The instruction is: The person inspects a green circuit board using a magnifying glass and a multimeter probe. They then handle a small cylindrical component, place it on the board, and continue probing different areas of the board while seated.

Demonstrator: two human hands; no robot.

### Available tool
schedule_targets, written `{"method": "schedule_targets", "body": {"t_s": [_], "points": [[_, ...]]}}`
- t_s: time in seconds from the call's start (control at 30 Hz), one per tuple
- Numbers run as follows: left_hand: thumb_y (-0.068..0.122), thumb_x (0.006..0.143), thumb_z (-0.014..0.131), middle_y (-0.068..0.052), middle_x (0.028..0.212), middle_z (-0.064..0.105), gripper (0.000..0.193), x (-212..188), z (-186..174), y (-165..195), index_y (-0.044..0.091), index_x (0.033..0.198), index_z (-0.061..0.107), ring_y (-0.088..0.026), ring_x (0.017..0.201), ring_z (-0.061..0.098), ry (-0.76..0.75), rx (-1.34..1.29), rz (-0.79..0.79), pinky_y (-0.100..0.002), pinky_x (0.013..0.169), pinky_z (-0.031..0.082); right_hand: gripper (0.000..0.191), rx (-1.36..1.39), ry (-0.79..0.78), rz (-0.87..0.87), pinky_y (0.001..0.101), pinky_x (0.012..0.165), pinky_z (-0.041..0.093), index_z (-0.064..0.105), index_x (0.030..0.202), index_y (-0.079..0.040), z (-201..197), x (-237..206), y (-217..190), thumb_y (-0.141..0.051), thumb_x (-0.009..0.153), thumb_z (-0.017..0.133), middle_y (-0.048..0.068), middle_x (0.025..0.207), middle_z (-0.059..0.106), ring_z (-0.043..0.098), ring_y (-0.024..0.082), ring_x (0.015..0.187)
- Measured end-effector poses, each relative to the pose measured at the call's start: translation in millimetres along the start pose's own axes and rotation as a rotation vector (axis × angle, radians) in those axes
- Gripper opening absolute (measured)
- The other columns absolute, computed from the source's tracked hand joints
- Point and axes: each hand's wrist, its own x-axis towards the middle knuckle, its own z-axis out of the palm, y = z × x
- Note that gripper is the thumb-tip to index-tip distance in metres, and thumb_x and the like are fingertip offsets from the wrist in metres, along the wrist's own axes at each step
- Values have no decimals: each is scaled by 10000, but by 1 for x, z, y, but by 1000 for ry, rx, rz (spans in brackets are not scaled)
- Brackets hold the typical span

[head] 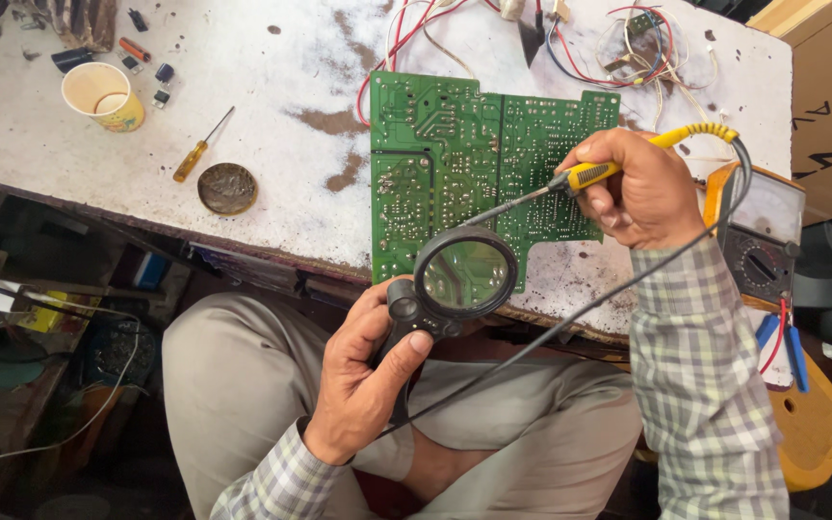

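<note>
Nearest the camera, the left hand (363,371) is wrapped around the black plastic handle of a magnifying glass (464,274), thumb pressed up along the side. The round lens sits in a thick, smooth black ring and hangs over the near edge of the circuit board (474,164), above the person's lap in plain beige trousers. Both sleeves are a soft grey-and-cream check.

The right hand (637,188) is closed like a pen grip around the yellow handle of a soldering iron (585,175). Its thin metal shaft slants down to the left, and the tip rests on or just above the board close to the lens rim; which, I cannot tell. A black cord loops from the handle's ribbed yellow end over the wrist and runs down across the lap.

The board is flat, green, with a notched outline, solder side up, covered in fine pale tracks and dots. It lies on a worn white table (262,87) with brown chipped patches.

Just right of the hand sits an orange-cased meter (763,236) with a round dial. Farther left are a round metal tin (227,188), a yellow-handled screwdriver (202,146) and a paper cup (100,94). Red and white wires (618,43) tangle at the far edge.
</note>
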Motion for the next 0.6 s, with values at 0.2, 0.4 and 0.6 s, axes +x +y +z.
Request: {"method": "schedule_targets", "body": {"t_s": [0.2,0.4,0.6], "points": [[109,988,665,-136,1370,621,235,0,1,-1,-23,1179,703,-223,1277,584,12,-17,-19,-333,1099,432,270,-29,-86,70,225,319,323,675,850,73,-1,11,-2,-122,983,543,51,556,546,408,99,365],[106,994,657,-131,1356,621,243,0,-3,-4,-24,1194,703,-220,1280,575,19,-22,-14,-330,1111,418,296,-126,-42,34,226,294,298,682,826,48,2,-2,-4,-146,997,539,34,508,497,390,93,337],[103,995,659,-125,1348,624,234,-1,-2,-6,-22,1187,704,-220,1274,577,14,-7,5,-330,1115,417,249,-4,33,-90,239,332,322,671,856,60,4,-9,-4,-116,988,554,62,561,525,413,118,382]]}}
